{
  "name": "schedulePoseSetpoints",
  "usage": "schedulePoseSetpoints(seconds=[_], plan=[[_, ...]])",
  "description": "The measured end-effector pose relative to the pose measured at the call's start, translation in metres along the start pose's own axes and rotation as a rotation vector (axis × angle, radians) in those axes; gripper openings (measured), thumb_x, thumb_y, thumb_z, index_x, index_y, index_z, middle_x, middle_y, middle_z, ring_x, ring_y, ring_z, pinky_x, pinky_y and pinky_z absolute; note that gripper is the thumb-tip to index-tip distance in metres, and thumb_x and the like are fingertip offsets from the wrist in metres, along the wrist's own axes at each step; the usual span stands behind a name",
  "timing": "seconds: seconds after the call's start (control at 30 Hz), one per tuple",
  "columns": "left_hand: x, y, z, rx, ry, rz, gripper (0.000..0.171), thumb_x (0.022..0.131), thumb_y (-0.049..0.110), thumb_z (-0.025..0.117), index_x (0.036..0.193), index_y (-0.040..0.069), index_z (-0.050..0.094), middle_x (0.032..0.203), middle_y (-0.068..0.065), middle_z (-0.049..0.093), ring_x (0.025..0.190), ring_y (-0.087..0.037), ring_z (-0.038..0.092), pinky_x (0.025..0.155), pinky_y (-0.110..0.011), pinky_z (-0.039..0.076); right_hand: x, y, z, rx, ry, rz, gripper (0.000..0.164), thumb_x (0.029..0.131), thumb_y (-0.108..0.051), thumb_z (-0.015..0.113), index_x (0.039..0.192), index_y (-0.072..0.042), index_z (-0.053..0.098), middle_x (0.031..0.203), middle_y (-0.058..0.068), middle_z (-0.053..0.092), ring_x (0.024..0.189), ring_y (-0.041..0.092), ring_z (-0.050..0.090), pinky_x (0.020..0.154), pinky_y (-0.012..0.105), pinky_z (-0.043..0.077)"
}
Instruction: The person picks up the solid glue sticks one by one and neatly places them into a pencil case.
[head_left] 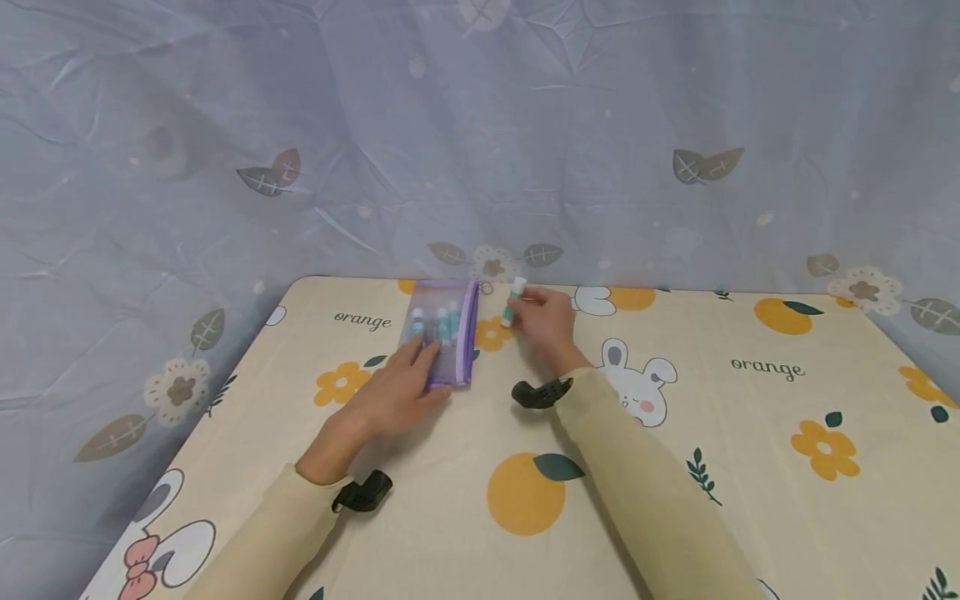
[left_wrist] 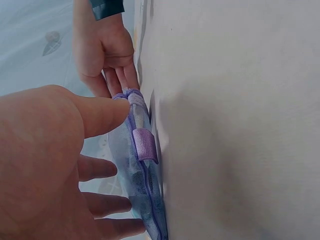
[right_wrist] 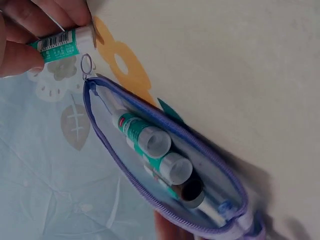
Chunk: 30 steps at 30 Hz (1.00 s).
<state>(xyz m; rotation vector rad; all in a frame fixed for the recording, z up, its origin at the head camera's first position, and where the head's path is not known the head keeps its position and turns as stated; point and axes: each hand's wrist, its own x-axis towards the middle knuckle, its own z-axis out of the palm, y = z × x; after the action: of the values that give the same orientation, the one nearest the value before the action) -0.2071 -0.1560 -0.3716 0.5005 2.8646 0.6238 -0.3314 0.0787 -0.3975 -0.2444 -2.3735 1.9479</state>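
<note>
My right hand (head_left: 547, 323) pinches a white-and-green glue stick (head_left: 513, 303) between thumb and fingers, tilted just right of a purple mesh zip pouch (head_left: 467, 337). Its printed label and barcode face up in the right wrist view. The pouch lies on the table with its zip (right_wrist: 117, 156) wide apart. Inside, several more glue sticks (right_wrist: 134, 129) show, along with a dark round-ended item (right_wrist: 192, 190). My left hand (head_left: 393, 396) rests its outstretched fingers on the pouch's near left part, the thumb (left_wrist: 107, 116) by its near corner.
A cream cloth (head_left: 637, 517) printed with oranges, flowers and rabbits covers the table. Behind it and along the left side hangs a grey-blue curtain (head_left: 480, 142). A metal ring (right_wrist: 86, 64) hangs at the pouch's far end.
</note>
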Motion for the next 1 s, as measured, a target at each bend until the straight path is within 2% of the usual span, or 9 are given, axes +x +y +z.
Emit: schedulePoseSetpoints(seconds=[0.3, 0.47, 0.63, 0.73, 1.0], plan=[[0.0, -0.001, 0.001, -0.004, 0.003, -0.005, 0.077, 0.109, 0.035, 0.055, 0.168, -0.001, 0.021, 0.176, -0.031, 0.01, 0.163, -0.048, 0.017, 0.13, -0.063, 0.025, 0.002, 0.001, 0.005, 0.267, -0.094, 0.134, 0.038, 0.1, -0.005, 0.069, 0.136, 0.005, 0.067, 0.127, 0.028, 0.073, 0.108, 0.028, 0.076, 0.092, 0.034, 0.064], [0.0, -0.001, 0.002, -0.004, 0.004, -0.01, 0.078, 0.109, 0.036, 0.056, 0.168, -0.001, 0.021, 0.176, -0.031, 0.009, 0.163, -0.048, 0.017, 0.13, -0.064, 0.025, -0.002, -0.001, 0.01, 0.344, -0.108, 0.174, 0.04, 0.101, -0.004, 0.068, 0.138, 0.008, 0.064, 0.128, 0.03, 0.072, 0.11, 0.029, 0.076, 0.094, 0.035, 0.064], [0.001, -0.001, 0.003, -0.005, -0.002, -0.012, 0.078, 0.109, 0.037, 0.056, 0.169, 0.001, 0.021, 0.176, -0.03, 0.009, 0.164, -0.047, 0.016, 0.13, -0.063, 0.025, -0.005, -0.003, 0.013, 0.343, -0.102, 0.17, 0.039, 0.1, -0.003, 0.069, 0.137, 0.009, 0.065, 0.127, 0.031, 0.072, 0.105, 0.028, 0.077, 0.094, 0.037, 0.064], [0.002, -0.001, 0.003, -0.002, -0.001, -0.009, 0.077, 0.109, 0.036, 0.055, 0.169, 0.001, 0.021, 0.176, -0.03, 0.009, 0.164, -0.048, 0.017, 0.13, -0.064, 0.025, -0.005, -0.005, 0.015, 0.302, -0.088, 0.164, 0.037, 0.1, -0.005, 0.069, 0.136, 0.006, 0.068, 0.125, 0.03, 0.074, 0.102, 0.026, 0.077, 0.093, 0.036, 0.064], [0.001, 0.0, 0.002, 0.005, 0.002, -0.018, 0.077, 0.109, 0.036, 0.055, 0.169, 0.001, 0.021, 0.176, -0.03, 0.008, 0.163, -0.048, 0.017, 0.13, -0.064, 0.025, -0.006, -0.007, 0.017, 0.287, -0.099, 0.171, 0.037, 0.101, -0.007, 0.069, 0.136, 0.006, 0.067, 0.126, 0.029, 0.074, 0.105, 0.027, 0.077, 0.094, 0.035, 0.064]])
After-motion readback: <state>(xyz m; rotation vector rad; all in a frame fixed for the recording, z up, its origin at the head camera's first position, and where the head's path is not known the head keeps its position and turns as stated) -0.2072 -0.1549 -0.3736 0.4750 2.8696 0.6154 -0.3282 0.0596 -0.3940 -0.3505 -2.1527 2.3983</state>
